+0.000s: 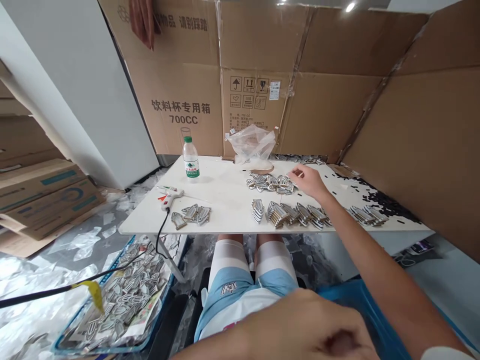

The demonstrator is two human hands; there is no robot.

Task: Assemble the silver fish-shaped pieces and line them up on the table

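Observation:
Over the white table, my right hand (306, 180) is at the right end of a loose pile of flat, grey-and-white pointed pieces (268, 183). Its fingers are bent towards the thumb; whatever they may pinch is too small to make out. My left hand (311, 327) is large and blurred close to the camera, above my lap. Its fingers curl in, and the inside of the grip is hidden. Along the front edge, stacks of similar pieces (277, 214) stand in a row, with a small stack (257, 210) at their left.
A glue gun (170, 198), a few pieces (191, 215) and a bottle (191, 159) are on the table's left. A plastic bag (253, 145) lies at the back. Small black strips (378, 200) cover the right. Cardboard (337, 110) walls the table. A blue-rimmed crate (129, 287) of pieces stands lower left.

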